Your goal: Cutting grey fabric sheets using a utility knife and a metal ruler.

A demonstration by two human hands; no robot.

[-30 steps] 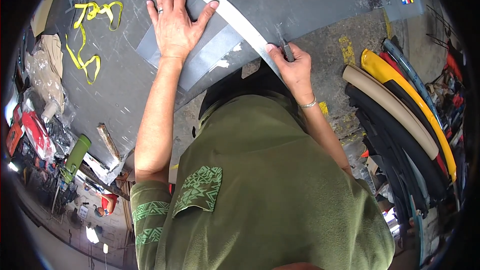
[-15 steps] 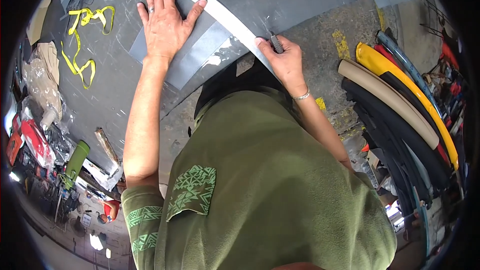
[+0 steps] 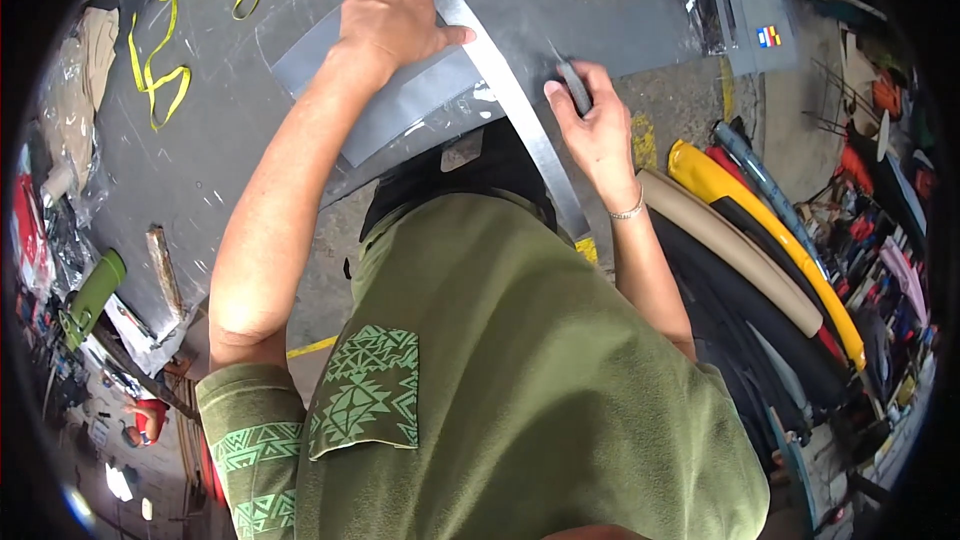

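Note:
My left hand [image 3: 395, 20] lies flat at the far middle, fingers stretched out, a ring on one of them. Its palm rests over a grey sheet [image 3: 400, 110], and its thumb touches a long metal ruler [image 3: 515, 105]. The near end of that ruler juts past the table edge, beside my body. Right of the ruler, and apart from it, my right hand [image 3: 602, 140] is closed around the dark, slim handle of a craft knife [image 3: 575, 87]. The thin blade points away from me over the dark table surface [image 3: 600, 10].
A tangled yellow measuring tape [image 3: 172, 35] lies at the table's far left. To the right stand rolls of material, among them a yellow roll [image 3: 760, 250] and a beige roll [image 3: 735, 250]. Clear plastic sheeting [image 3: 725, 0] is at the far right. A person in red [image 3: 150, 423] is at the lower left.
My right hand with the knife has moved away from the ruler's edge to the right. The left hand stays flat on the sheet and ruler while the whole view has shifted.

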